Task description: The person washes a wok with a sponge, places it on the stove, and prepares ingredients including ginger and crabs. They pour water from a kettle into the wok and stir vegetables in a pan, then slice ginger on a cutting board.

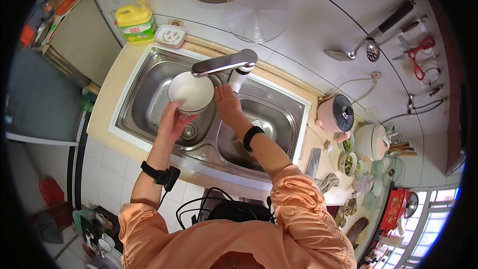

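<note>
A white bowl with a dark rim line (pixel 191 92) is held over the left basin of a double stainless steel sink (pixel 149 93), under the spout of the faucet (pixel 220 64). My left hand (pixel 172 121) grips its lower edge, the thumb at the rim and the fingers beneath. My right hand (pixel 228 106) is just right of the bowl, beside the faucet's white base (pixel 237 80), its fingers extended and close together; it holds nothing that I can see. Something pale and something brownish lie in the right basin (pixel 278 119), partly hidden by my right forearm.
Behind the left basin stand a yellow detergent jug (pixel 136 24) and a soap dish (pixel 170 36). Right of the sink are a cleaver-like metal blade (pixel 313 162), a pink electric pot (pixel 334 114), bowls of chopped food (pixel 348 164) and a rag (pixel 328 183). Utensils and red scissors (pixel 416 56) hang on the wall.
</note>
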The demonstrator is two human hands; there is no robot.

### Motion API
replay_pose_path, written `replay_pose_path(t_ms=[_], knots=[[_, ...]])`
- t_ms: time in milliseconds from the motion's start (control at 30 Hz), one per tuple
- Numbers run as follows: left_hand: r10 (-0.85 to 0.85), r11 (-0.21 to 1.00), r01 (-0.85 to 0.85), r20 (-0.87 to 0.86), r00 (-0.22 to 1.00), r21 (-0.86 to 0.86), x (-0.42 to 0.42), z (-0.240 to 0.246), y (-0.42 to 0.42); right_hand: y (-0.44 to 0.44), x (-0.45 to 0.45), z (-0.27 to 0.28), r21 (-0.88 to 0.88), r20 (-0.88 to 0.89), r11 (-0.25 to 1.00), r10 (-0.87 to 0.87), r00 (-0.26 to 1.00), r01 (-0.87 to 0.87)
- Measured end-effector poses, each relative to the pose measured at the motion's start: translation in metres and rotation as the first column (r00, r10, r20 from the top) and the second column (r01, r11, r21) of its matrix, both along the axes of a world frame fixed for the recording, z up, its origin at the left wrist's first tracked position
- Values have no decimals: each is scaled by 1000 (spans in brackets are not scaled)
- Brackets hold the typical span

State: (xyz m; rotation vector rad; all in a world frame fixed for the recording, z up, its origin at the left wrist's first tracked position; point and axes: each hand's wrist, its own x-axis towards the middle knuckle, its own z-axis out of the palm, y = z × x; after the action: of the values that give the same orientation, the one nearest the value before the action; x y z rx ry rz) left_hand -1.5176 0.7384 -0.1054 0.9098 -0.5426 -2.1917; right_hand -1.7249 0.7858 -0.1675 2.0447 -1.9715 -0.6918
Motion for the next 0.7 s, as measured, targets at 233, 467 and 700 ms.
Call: replay_pose_path(t_ms=[233,467,700], knots=[[-73,995,76,-48,996,67,9,-18,-15,4,-5,-35,-500,668,838,214,712,217],[-109,994,110,33,994,-23,3,-14,-21,-8,7,-36,-287,192,958,48,980,9],[-110,992,114,83,991,-47,-2,-5,-15,-15,5,-22,-139,314,989,-9,949,56]])
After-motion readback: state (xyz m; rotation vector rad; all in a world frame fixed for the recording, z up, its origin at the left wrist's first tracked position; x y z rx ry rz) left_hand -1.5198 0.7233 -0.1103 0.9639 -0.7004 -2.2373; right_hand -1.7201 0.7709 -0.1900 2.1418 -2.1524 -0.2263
